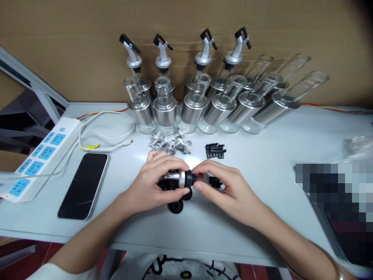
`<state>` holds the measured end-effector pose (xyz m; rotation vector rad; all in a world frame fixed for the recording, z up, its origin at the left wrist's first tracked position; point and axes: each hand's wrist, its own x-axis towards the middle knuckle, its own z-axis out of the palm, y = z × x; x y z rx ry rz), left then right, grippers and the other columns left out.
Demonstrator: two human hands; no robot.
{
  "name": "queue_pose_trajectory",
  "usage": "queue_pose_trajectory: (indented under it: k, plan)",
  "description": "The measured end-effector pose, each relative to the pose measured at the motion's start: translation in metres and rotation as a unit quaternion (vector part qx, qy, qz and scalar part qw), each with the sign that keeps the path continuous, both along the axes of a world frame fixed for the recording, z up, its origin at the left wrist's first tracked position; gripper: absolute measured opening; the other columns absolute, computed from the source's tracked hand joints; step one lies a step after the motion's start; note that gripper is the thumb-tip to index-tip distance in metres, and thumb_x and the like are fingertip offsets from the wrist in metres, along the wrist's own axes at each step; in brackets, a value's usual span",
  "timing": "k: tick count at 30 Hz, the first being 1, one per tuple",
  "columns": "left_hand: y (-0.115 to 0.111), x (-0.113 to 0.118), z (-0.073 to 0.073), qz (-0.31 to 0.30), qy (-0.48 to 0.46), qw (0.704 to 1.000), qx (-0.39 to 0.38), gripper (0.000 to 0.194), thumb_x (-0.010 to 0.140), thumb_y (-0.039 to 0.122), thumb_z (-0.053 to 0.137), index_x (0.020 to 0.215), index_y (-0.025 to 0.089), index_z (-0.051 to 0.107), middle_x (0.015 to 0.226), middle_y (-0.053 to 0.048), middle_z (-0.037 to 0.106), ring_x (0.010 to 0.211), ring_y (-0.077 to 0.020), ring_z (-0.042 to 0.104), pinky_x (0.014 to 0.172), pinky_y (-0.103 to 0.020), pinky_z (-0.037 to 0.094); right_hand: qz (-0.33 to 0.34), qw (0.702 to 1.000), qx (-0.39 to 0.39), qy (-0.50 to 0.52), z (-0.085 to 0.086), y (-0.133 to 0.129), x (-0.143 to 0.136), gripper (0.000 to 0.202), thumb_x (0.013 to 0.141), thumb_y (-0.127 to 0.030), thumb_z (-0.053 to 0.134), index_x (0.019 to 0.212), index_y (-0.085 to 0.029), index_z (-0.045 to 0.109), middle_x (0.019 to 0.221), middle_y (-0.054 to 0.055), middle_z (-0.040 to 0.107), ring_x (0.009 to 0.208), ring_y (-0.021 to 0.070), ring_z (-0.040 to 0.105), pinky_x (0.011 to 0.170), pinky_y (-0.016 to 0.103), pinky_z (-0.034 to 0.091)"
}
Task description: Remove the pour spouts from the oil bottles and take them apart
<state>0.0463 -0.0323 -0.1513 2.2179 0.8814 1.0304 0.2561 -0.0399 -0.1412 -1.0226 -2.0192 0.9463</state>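
My left hand [154, 181] is closed around a silver pourer spout [182, 179], which lies sideways with its black stopper [189, 179] pointing right. With thumb and index finger, my right hand [233, 188] pinches the narrow end of that stopper; the fingertips hide part of it. Below the left hand lie several round black caps [175, 206], partly covered by it. Just beyond are loose silver spout pieces [171, 142] in a pile. Black levers [215, 150] lie in a group beyond the right hand, and small black parts [215, 182] sit beside its fingers.
Several glass bottles with metal sleeves [165, 111] stand at the back, some topped with pourers [163, 58]. On the left are a phone [84, 186], a white cable [107, 112] and a power strip [43, 155]. A dark, partly pixelated object [329, 217] lies at right.
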Motion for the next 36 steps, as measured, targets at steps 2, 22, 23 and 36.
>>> queue_pose_trajectory:
  k: [2, 22, 23, 36]
  plan:
    - [-0.0005, 0.0007, -0.0001, 0.000, 0.009, 1.000, 0.005, 0.026, 0.080, 0.024, 0.071, 0.102, 0.020, 0.057, 0.095, -0.004, 0.070, 0.087, -0.0186, 0.062, 0.083, -0.036, 0.038, 0.005, 1.000, -0.007, -0.007, -0.0004, 0.0003, -0.0006, 0.004, 0.088, -0.022, 0.060, 0.086, -0.019, 0.062, 0.078, 0.001, 0.066, 0.071, 0.0135, 0.062, 0.066, 0.024, 0.049]
    - [-0.0006, 0.0006, 0.0009, 0.015, 0.014, 1.000, -0.019, 0.026, 0.085, 0.041, 0.065, 0.099, 0.020, 0.059, 0.080, 0.000, 0.068, 0.070, -0.0153, 0.058, 0.077, -0.035, 0.033, 0.018, 0.992, 0.119, 0.024, -0.0052, 0.0002, 0.0012, 0.012, 0.086, -0.017, 0.065, 0.096, -0.021, 0.059, 0.088, 0.004, 0.067, 0.081, 0.0176, 0.063, 0.071, 0.032, 0.051]
    - [-0.0005, 0.0005, 0.0008, 0.015, 0.016, 1.000, -0.022, 0.026, 0.085, 0.041, 0.065, 0.099, 0.019, 0.059, 0.079, 0.000, 0.067, 0.070, -0.0151, 0.058, 0.077, -0.035, 0.033, 0.020, 0.991, 0.128, 0.024, -0.0057, 0.0003, 0.0011, 0.013, 0.087, -0.016, 0.065, 0.097, -0.021, 0.059, 0.088, 0.004, 0.067, 0.082, 0.0179, 0.063, 0.072, 0.033, 0.051]
    - [-0.0009, 0.0000, -0.0008, 0.043, 0.038, 0.998, 0.007, 0.021, 0.085, 0.032, 0.063, 0.101, 0.020, 0.057, 0.082, -0.001, 0.069, 0.072, -0.0160, 0.059, 0.077, -0.035, 0.037, 0.004, 0.995, 0.095, -0.008, -0.0032, 0.0001, 0.0012, 0.018, 0.090, -0.028, 0.060, 0.107, -0.022, 0.056, 0.097, 0.007, 0.065, 0.090, 0.0212, 0.062, 0.077, 0.035, 0.051]
